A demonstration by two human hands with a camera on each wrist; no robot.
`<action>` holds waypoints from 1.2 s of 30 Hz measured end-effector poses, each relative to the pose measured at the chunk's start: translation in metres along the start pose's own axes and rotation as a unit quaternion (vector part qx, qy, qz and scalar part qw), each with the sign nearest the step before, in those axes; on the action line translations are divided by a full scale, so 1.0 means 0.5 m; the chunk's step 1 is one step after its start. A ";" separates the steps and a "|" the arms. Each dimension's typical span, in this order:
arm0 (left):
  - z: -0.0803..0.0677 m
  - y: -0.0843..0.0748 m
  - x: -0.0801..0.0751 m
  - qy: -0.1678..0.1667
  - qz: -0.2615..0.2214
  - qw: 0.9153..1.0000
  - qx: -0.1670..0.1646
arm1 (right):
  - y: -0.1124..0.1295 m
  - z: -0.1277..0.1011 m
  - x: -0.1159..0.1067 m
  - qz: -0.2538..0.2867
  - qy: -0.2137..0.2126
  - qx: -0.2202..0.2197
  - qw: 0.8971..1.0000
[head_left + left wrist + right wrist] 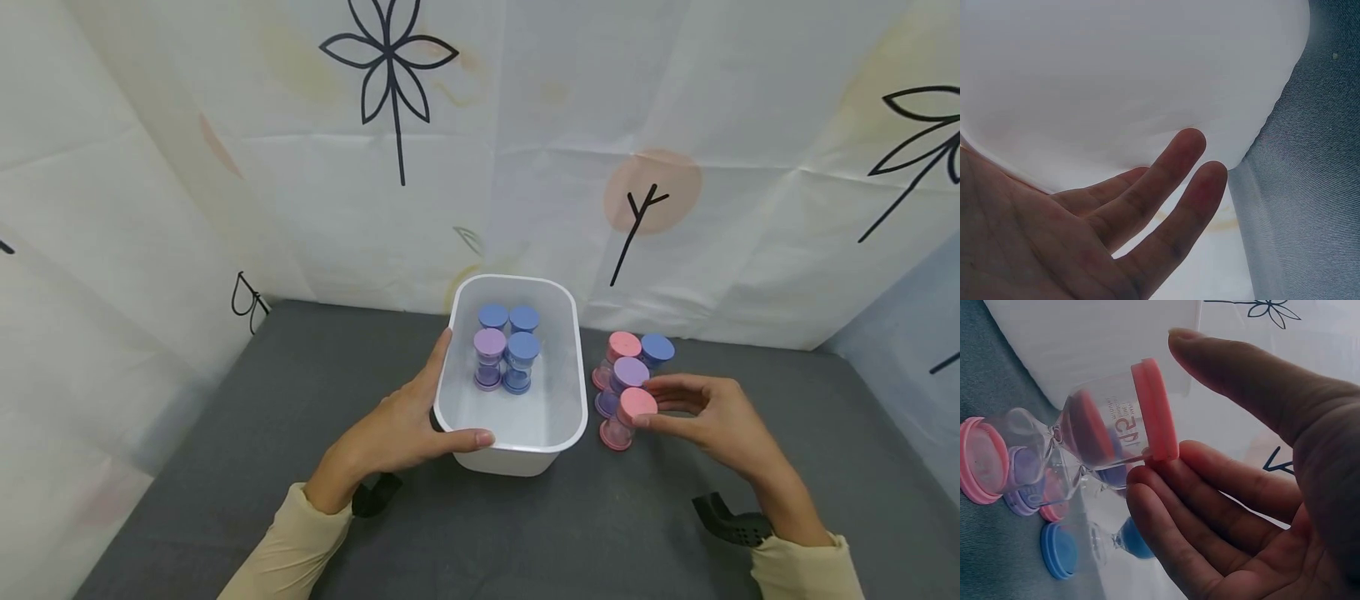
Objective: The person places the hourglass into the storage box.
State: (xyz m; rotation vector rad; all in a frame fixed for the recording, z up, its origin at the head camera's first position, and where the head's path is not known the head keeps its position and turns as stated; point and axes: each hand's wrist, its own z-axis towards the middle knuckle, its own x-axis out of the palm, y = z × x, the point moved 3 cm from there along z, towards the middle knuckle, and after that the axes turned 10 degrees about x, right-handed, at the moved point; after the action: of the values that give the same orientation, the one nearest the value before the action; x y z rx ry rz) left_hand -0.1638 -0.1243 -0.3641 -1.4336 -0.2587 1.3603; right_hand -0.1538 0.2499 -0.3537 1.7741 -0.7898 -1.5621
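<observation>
In the head view my left hand [397, 425] holds the white plastic tub [517, 463] at its near left corner, thumb over the front rim and fingers along the left side. In the left wrist view its fingers [1166, 169] lie against the tub's outer wall. Inside the tub stand one purple sand timer [489, 358] and several blue sand timers [522, 362]. My right hand [708, 417] is around the top of the nearest pink sand timer [619, 427]. In the right wrist view the fingertips are at its pink cap [1157, 409], and the thumb stands apart from it.
Behind the nearest pink timer stand a purple sand timer [630, 375], another pink sand timer [622, 346] and a blue sand timer [657, 348], close together right of the tub. A dark grey cloth [360, 550] covers the table. A patterned white curtain [540, 200] hangs behind it.
</observation>
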 end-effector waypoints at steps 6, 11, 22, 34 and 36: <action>0.002 0.001 0.000 0.002 -0.001 1.000 0.002 | -0.005 0.003 0.012 0.008 0.006 0.001 1.000; 0.002 0.001 0.001 0.004 -0.006 1.000 0.005 | -0.007 0.007 0.022 0.011 0.014 -0.007 1.000; 0.001 -0.001 -0.001 0.002 -0.009 1.000 0.007 | -0.003 0.006 0.026 -0.032 0.002 -0.040 0.999; 0.003 -0.003 0.000 0.004 -0.020 1.000 0.017 | 0.011 -0.008 0.013 -0.018 -0.024 -0.055 0.998; 0.003 -0.003 0.000 0.004 -0.020 1.000 0.017 | 0.017 -0.014 0.009 -0.015 -0.031 -0.061 0.998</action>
State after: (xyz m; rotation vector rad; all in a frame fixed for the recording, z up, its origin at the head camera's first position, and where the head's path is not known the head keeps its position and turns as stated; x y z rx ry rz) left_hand -0.1643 -0.1230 -0.3627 -1.3990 -0.2572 1.3199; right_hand -0.1465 0.2417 -0.3490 1.6646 -0.6835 -1.6554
